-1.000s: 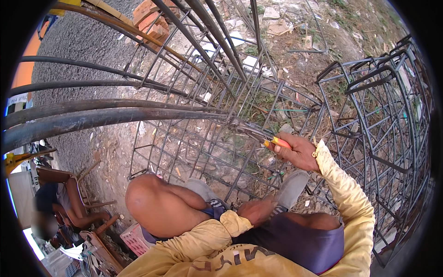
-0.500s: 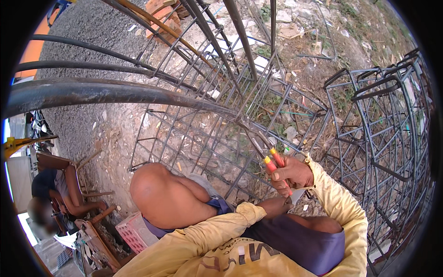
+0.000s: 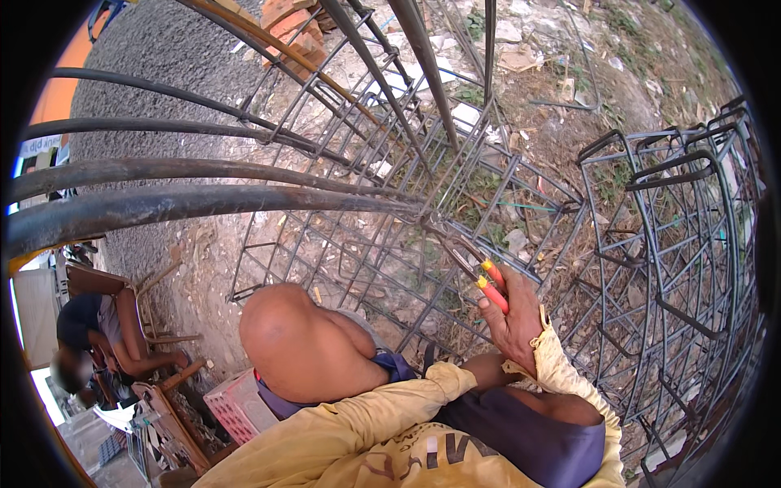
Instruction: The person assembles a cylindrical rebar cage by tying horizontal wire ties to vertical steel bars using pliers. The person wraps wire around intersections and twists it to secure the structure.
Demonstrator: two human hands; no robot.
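My right hand (image 3: pixel 518 319) is closed around the red and yellow handles of a pair of pincers (image 3: pixel 493 296). Their dark jaws meet the foot of a thick bent steel bar (image 3: pixel 325 198), where it crosses the thinner bars of a rebar cage (image 3: pixel 358 272). Behind my right wrist, close to my right knee, is my left hand (image 3: pixel 486 371); its fingers are hidden, so I cannot tell whether it holds anything. Both forearms are in yellow sleeves.
More long rebars (image 3: pixel 163 93) rise across the upper left. Another rebar cage (image 3: pixel 651 211) stands at the right. Gravel (image 3: pixel 146 81) and stacked bricks (image 3: pixel 294 37) lie farther off. A pink crate (image 3: pixel 242 404) is by my left leg; another person (image 3: pixel 89 325) sits at far left.
My right hand has turned on the pincers' handles, with its back now more visible and its wrist lower. My left hand has slipped further behind it. The whole view has shifted slightly.
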